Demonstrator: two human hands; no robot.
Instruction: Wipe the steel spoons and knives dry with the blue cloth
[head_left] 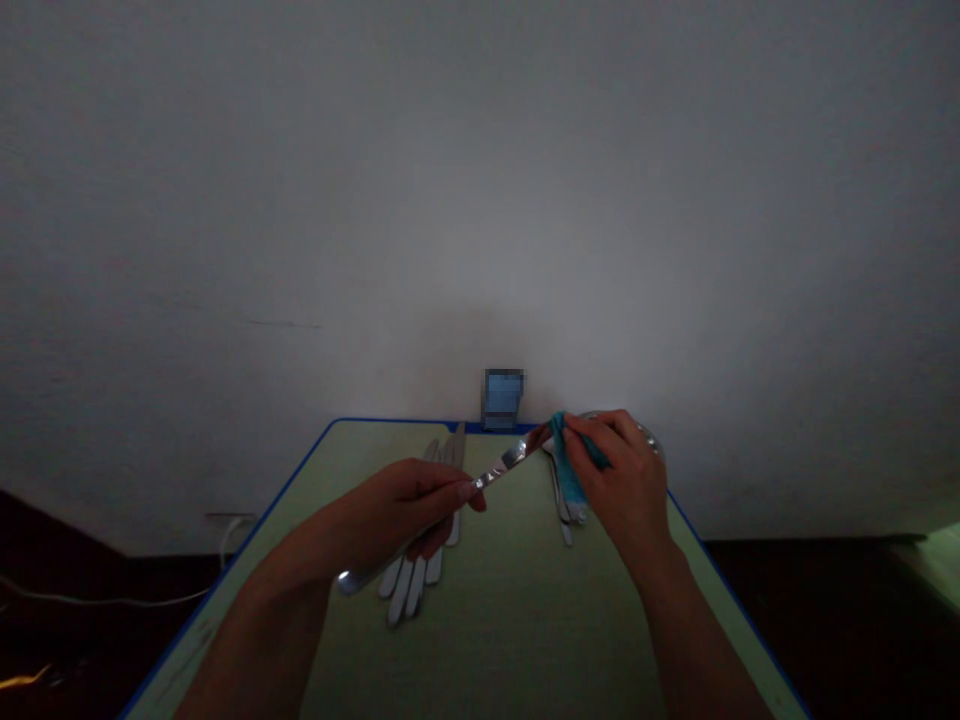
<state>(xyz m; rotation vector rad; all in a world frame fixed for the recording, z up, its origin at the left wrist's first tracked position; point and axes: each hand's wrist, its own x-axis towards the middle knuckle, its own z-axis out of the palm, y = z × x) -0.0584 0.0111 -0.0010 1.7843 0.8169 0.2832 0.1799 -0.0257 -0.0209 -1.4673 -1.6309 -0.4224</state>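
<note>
My left hand (409,505) is closed round the handle of a metal table knife (504,462), held slantwise above the table with its blade pointing up and to the right. My right hand (619,480) pinches a teal cloth (570,470) round the blade's tip. A bunch of several other knives (420,575) lies on the table under my left hand. One or two more pieces of cutlery (561,515) lie under the cloth, partly hidden.
The table (510,620) is pale green with a blue edge and stands against a plain white wall. A small blurred blue object (503,397) stands at its far edge. A metal dish (651,440) shows behind my right hand. Cables lie on the dark floor at left.
</note>
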